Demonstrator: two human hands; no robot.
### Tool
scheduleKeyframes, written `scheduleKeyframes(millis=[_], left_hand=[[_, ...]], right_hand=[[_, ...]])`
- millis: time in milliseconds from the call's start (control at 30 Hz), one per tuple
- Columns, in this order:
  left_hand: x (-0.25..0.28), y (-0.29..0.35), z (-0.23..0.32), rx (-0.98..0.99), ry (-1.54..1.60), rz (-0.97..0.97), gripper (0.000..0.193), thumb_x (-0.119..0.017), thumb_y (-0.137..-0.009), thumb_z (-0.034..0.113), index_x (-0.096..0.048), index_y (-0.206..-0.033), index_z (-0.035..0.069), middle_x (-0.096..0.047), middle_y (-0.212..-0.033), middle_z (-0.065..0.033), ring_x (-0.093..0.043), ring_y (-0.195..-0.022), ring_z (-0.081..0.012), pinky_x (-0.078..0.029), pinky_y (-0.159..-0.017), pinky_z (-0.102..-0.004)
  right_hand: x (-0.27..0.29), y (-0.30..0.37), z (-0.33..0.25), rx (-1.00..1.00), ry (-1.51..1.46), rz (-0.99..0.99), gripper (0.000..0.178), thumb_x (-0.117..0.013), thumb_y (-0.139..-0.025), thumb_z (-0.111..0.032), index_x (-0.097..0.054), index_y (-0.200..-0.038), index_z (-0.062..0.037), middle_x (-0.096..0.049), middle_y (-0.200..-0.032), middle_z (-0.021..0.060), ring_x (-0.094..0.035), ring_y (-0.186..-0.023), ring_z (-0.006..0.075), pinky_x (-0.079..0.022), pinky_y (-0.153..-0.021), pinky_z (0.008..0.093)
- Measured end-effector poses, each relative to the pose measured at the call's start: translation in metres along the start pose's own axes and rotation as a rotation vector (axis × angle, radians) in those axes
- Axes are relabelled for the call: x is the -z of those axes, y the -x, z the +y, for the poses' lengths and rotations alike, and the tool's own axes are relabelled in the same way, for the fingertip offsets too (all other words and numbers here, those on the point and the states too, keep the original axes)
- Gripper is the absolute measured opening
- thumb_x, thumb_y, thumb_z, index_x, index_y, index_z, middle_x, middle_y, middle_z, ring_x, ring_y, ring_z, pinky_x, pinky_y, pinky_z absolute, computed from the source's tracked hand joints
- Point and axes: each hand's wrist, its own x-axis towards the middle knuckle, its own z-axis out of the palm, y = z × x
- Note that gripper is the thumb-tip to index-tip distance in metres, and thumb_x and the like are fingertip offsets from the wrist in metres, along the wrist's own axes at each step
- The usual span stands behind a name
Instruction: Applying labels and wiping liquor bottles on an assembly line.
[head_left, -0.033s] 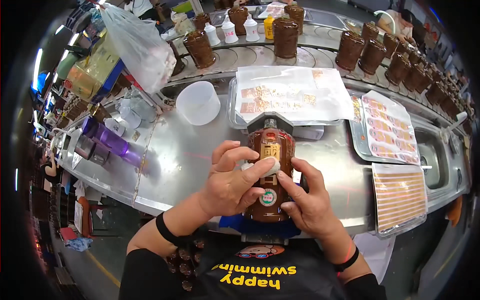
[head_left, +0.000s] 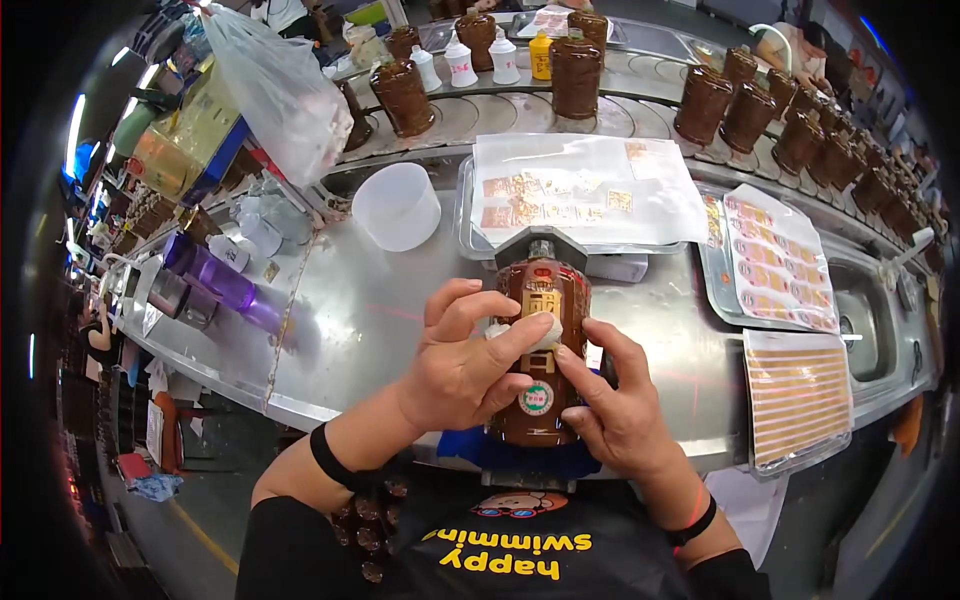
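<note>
A brown glass bottle (head_left: 530, 432) lies on its back in front of me, its neck pointing away, in a dark angular holder (head_left: 514, 244) with blue padding (head_left: 465, 446). Its front carries a gold label (head_left: 541, 300) and a round green-and-white sticker (head_left: 536, 398). My left hand (head_left: 455, 350) presses a wad of white cloth (head_left: 549, 334) onto the gold label with the index finger, other fingers bent around it. On the bottle's right side rests my right hand (head_left: 622, 405), with index fingertip and thumb touching the glass beside the label.
Behind the bottle is a tray with a white sheet (head_left: 660, 190) of gold labels. Sticker sheets (head_left: 780, 255) and a gold-striped sheet (head_left: 798, 395) lie right, near a sink (head_left: 868, 330). Left are a white tub (head_left: 396, 207) and a purple bottle (head_left: 222, 280). Brown bottles (head_left: 577, 78) stand on a conveyor.
</note>
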Motion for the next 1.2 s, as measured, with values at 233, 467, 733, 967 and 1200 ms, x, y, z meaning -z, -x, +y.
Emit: scheduleKeyframes(millis=[233,467,733,967,1200], left_hand=[[-0.005,-0.019,-0.008,0.105,-0.109,0.024,0.043,-0.057,-0.093,0.033,-0.061,-0.124,0.002,-0.068,-0.093,-0.0039,-0.056,-0.101,-0.0236,-0.036,-0.098,-0.0449],[-0.018,-0.027,-0.022,0.198,-0.069,0.105,0.038,-0.056,-0.094,0.027,-0.060,-0.122,0.002,-0.070,-0.092,-0.0053,-0.056,-0.096,-0.0243,-0.035,-0.096,-0.0447],[-0.048,-0.001,-0.018,0.794,0.632,0.248,0.043,-0.062,-0.094,0.027,-0.050,-0.123,-0.002,-0.061,-0.108,-0.0160,-0.057,-0.095,-0.0231,-0.043,-0.090,-0.0346],[-0.043,-0.003,-0.015,0.973,1.112,0.150,0.039,-0.054,-0.097,0.019,-0.039,-0.130,0.003,-0.056,-0.115,-0.0091,-0.055,-0.103,-0.0127,-0.046,-0.091,-0.0276],[-0.032,-0.007,-0.011,0.741,0.814,0.272,0.039,-0.064,-0.090,0.017,-0.051,-0.123,0.001,-0.059,-0.117,-0.0128,-0.052,-0.109,-0.0197,-0.041,-0.097,-0.0348]], right_hand=[[-0.001,-0.004,0.000,0.003,0.019,-0.021,0.049,-0.071,-0.081,-0.024,-0.061,-0.126,-0.0080,-0.046,-0.131,0.0253,-0.050,-0.115,0.0405,-0.043,-0.096,0.0466],[-0.002,-0.004,0.000,-0.011,0.027,-0.025,0.050,-0.072,-0.081,-0.025,-0.061,-0.126,-0.0076,-0.046,-0.132,0.0254,-0.050,-0.115,0.0405,-0.042,-0.098,0.0461],[0.033,-0.026,0.002,-0.043,0.018,0.085,0.058,-0.063,-0.079,0.006,-0.050,-0.134,-0.0036,-0.052,-0.132,0.0246,-0.065,-0.095,0.0329,-0.053,-0.082,0.0358],[0.044,-0.130,0.018,-0.183,-0.215,-0.374,0.020,-0.068,-0.084,-0.016,-0.063,-0.099,-0.0036,-0.067,-0.078,0.0159,-0.068,-0.070,0.0261,-0.052,-0.064,0.0342],[0.036,-0.131,0.048,-0.235,-0.134,-0.151,0.026,-0.069,-0.082,-0.015,-0.059,-0.101,-0.0016,-0.064,-0.086,0.0099,-0.061,-0.078,0.0175,-0.050,-0.072,0.0285]])
